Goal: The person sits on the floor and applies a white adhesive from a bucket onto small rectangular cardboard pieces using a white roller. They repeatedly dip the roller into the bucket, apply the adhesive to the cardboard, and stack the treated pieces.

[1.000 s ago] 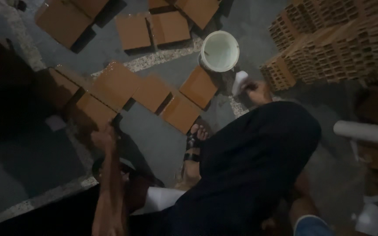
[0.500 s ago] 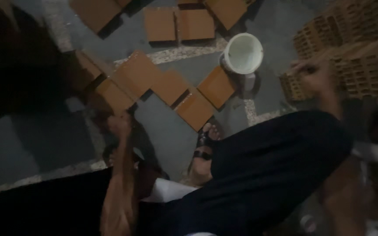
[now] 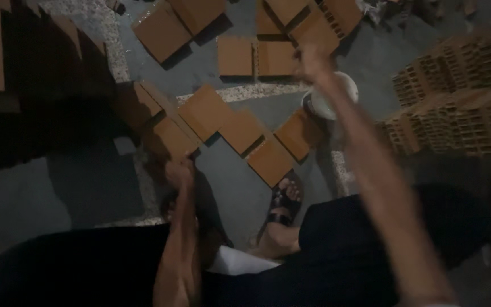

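Note:
Several flat orange-brown bricks lie in a zigzag row on the grey floor. My left hand (image 3: pixel 179 170) reaches down and grips the near edge of the leftmost brick (image 3: pixel 169 138) of that row. My right hand (image 3: pixel 313 61) is stretched out far ahead, blurred by motion, above the white bucket (image 3: pixel 339 98) and just below a pair of bricks (image 3: pixel 257 55). I cannot tell whether it holds anything. My sandalled foot (image 3: pixel 282 204) rests on the floor just below the row, near a brick (image 3: pixel 270 162).
Stacks of hollow clay blocks (image 3: pixel 456 102) rise at the right. More loose bricks (image 3: pixel 163 33) lie at the top. A dark mass (image 3: pixel 35 96) fills the left side. A pale speckled strip (image 3: pixel 240 92) crosses the floor.
My right arm has swung from the block stacks at the right up across the view, over the bucket. The camera has shifted. My left hand stays at the same brick.

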